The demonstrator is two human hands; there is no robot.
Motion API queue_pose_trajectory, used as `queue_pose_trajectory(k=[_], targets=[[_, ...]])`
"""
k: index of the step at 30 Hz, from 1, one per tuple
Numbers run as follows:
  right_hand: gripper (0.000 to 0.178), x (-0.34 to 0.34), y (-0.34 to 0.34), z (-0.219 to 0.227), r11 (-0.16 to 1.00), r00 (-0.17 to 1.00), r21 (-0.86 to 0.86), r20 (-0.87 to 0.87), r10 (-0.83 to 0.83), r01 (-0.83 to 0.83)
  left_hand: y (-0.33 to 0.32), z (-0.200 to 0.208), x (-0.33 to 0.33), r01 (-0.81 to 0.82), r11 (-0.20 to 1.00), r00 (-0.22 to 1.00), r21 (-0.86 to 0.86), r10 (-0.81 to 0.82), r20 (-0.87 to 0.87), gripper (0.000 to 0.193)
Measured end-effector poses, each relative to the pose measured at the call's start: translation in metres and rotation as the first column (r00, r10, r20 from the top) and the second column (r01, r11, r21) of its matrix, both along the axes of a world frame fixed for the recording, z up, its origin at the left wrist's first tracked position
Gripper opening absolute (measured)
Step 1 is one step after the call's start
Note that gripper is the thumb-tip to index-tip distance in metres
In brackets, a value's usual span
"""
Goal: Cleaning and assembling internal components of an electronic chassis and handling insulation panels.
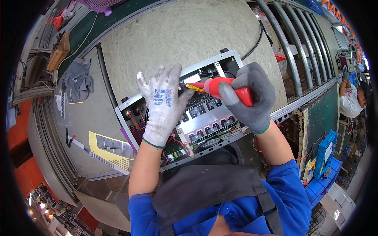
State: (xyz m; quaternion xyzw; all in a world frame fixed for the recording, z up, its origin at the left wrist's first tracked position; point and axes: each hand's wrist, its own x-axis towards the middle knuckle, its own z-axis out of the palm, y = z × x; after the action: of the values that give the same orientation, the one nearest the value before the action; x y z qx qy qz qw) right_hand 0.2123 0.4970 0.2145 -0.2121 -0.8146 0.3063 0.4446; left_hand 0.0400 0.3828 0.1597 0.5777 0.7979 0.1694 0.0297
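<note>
**Workshop tabletop (pixel 165 37): red tool (pixel 214 87) at yellow wires (pixel 195 89)**

Nearest, the open metal case (pixel 204 151) lies beneath both hands. The left hand (pixel 163 94) spreads wide over it, its thumb by the wires, contact unclear; the right hand (pixel 254 96) wraps the tool. Steadying the wires and keeping the tip clear of neighbouring parts should help. Beyond stand metal rollers (pixel 281 45); farther, a co-worker (pixel 350 103).

The electronics chassis (pixel 201 118) lies before me on the surface (pixel 157 39), my left grip (pixel 163 94) over its left half, the hand tool (pixel 226 87) in my right grip (pixel 252 98) over its right. Left lies a label sheet (pixel 121 160), farther back a cloth (pixel 76 80); conveyor rollers (pixel 284 45) stand right.
</note>
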Motion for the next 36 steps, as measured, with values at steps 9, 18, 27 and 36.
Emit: queue_pose_trajectory(k=[9, 18, 27, 36], targets=[[0.028, 0.012, 0.008, -0.002, 0.994, 1.000, 0.114, -0.017, 0.001, 0.001, 0.000, -0.003, 0.001, -0.008, 1.000, 0.999, -0.026, 0.007, -0.045, 0.071], [0.028, 0.023, 0.009, -0.011, 0.990, 0.997, 0.140, -0.068, 0.030, -0.021, 0.002, 0.000, 0.005, -0.019, 0.998, 0.998, -0.062, 0.016, -0.058, 0.073], [0.027, 0.031, 0.013, -0.009, 0.980, 1.000, 0.200, -0.023, 0.003, 0.002, 0.004, 0.001, 0.003, -0.045, 0.992, 0.997, -0.118, 0.037, -0.070, 0.076], [0.028, 0.094, 0.023, -0.053, 0.325, 0.642, -0.904, -0.426, -0.638, -0.277, 0.020, 0.027, 0.020, 0.215, 0.973, 0.963, -0.080, -0.225, -0.148, 0.077]])
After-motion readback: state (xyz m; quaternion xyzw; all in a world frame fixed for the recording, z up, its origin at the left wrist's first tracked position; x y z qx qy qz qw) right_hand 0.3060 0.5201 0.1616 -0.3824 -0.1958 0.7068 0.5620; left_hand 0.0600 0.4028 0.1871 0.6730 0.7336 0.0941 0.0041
